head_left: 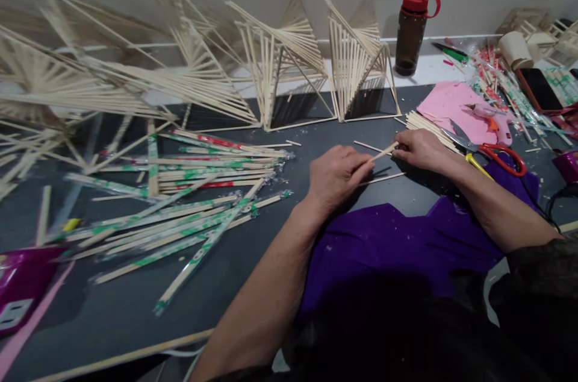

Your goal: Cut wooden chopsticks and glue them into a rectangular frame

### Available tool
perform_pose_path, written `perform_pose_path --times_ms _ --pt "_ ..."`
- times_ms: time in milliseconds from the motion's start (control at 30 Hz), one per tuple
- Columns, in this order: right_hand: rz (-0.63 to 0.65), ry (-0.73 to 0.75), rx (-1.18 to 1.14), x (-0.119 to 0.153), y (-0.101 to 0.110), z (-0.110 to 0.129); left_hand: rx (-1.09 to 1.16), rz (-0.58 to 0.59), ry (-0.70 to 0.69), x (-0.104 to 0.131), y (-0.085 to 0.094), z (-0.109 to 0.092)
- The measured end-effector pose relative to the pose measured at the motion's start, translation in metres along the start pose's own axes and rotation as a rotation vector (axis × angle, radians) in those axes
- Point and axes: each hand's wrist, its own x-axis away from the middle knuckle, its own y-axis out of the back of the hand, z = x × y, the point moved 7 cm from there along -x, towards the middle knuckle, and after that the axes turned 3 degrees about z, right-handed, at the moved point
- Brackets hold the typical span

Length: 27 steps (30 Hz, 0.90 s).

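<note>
My left hand (339,177) is closed around one end of a thin wooden stick (383,152), just above the dark table (280,225). The fingers of my right hand (418,149) are pinched at the stick's other end. Two more thin sticks lie by my hands, one (366,146) behind and one (383,179) in front. Purple cloth (374,237) lies below my hands. Beside my right hand is a bundle of bare sticks (431,129), with red-handled scissors (501,156) to its right.
Stick structures (361,68) stand along the wall. Wrapped chopsticks (203,219) spread over the left. A bottle (410,35) stands at the back. A glue gun (490,120) rests on pink cloth (445,99). A phone (539,90) and paper cup (515,50) are far right.
</note>
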Motion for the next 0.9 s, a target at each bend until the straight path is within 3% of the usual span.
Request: perform_pose_path --times_ms 133,267,367,500,633,800,900 --pt "-0.085 -0.014 -0.088 0.0 0.015 -0.003 -0.021 -0.111 0.179 0.0 0.007 0.021" --pt "-0.184 -0.016 -0.234 0.015 0.043 -0.001 -0.03 -0.086 0.232 -0.001 0.003 0.027" --pt "-0.103 -0.002 -0.205 0.041 0.053 0.001 -0.016 -0.061 0.237 -0.002 0.001 0.025" --pt "0.055 -0.019 -0.052 0.092 0.044 -0.009 0.004 -0.053 0.24 -0.001 0.002 0.021" --pt "0.153 -0.133 0.146 0.134 0.021 -0.024 0.001 -0.047 0.22 -0.001 0.001 0.019" --pt "0.177 -0.159 0.324 0.148 0.003 -0.017 -0.011 -0.056 0.211 -0.001 0.0 0.018" --pt "0.132 -0.126 0.26 0.146 0.0 -0.017 -0.016 -0.056 0.224 -0.001 -0.001 0.018"
